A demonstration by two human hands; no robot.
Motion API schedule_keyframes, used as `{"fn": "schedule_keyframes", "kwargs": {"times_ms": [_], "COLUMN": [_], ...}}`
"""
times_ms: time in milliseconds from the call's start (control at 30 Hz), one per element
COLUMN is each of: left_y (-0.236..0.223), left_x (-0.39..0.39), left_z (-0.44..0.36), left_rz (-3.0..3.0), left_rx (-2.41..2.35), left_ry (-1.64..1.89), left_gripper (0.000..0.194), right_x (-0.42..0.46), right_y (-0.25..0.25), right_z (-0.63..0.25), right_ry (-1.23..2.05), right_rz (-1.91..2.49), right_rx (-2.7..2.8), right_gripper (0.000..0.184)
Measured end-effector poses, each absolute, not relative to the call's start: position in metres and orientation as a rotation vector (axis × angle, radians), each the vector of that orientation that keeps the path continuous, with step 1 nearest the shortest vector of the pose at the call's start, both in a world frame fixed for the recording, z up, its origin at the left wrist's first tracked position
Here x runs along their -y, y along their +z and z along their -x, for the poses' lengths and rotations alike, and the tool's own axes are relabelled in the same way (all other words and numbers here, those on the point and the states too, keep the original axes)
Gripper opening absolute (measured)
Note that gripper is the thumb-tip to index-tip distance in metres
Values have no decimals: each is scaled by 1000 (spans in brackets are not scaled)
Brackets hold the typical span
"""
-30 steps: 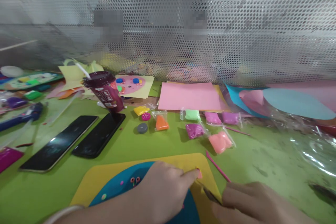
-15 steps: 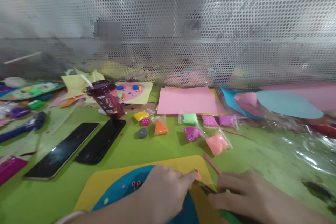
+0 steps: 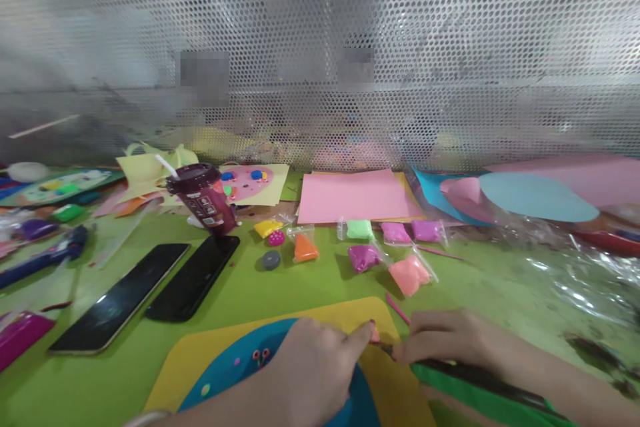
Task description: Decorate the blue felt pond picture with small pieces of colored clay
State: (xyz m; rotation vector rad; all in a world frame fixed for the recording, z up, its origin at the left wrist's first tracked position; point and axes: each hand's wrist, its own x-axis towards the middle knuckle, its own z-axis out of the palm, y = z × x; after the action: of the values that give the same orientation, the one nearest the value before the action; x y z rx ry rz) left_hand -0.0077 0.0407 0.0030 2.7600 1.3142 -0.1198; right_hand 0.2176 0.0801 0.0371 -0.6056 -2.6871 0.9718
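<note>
My left hand [image 3: 320, 363] lies over the blue oval [image 3: 227, 373] on a yellow sheet [image 3: 173, 360]. Its index finger reaches out to a small pink clay piece [image 3: 375, 333] near the sheet's right part; the other fingers are curled. From the right, my right hand [image 3: 445, 340] grips a slim dark tool with a pointed tip [image 3: 386, 348], which touches or nearly touches the pink piece. Its exact kind is unclear. Something green [image 3: 475, 390] shows beneath that hand. Two small eye-like rings [image 3: 261, 354] and coloured dots sit on the oval.
Two black phones [image 3: 125, 297] and a dark red cup [image 3: 207, 203] with a straw stand at left. Several clay packets, an orange one [image 3: 304, 248] among them, lie ahead, before pink paper [image 3: 357, 197]. Clear plastic [image 3: 575, 287] is at right, a perforated metal panel [image 3: 320, 47] behind.
My right hand and the dark tool have shifted slightly up and left, the tool now lying flatter with more green showing. My left index finger stays at the pink piece.
</note>
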Motion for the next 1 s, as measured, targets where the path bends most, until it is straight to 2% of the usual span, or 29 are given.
{"fn": "schedule_keyframes", "kwargs": {"times_ms": [133,267,433,800,1000], "left_y": [6,5,3,9,10], "left_x": [-40,-40,-40,-37,-37], "left_z": [7,7,7,5,3], "left_rz": [-2740,-2765,-2815,-2786,-2785], "left_rx": [-1293,-1297,-1288,-1325,-1370], "left_ry": [-174,-250,-252,-152,-202], "left_gripper": [61,63,67,56,61], "right_x": [-77,-73,-72,-69,-69], "right_y": [47,58,54,48,46], "right_z": [-218,-219,-221,-219,-221], "right_ry": [1058,1118,1110,1018,961], "right_rz": [637,648,617,572,589], "right_rx": [2649,2624,2596,2577,2598], "right_gripper": [23,31,31,31,29]}}
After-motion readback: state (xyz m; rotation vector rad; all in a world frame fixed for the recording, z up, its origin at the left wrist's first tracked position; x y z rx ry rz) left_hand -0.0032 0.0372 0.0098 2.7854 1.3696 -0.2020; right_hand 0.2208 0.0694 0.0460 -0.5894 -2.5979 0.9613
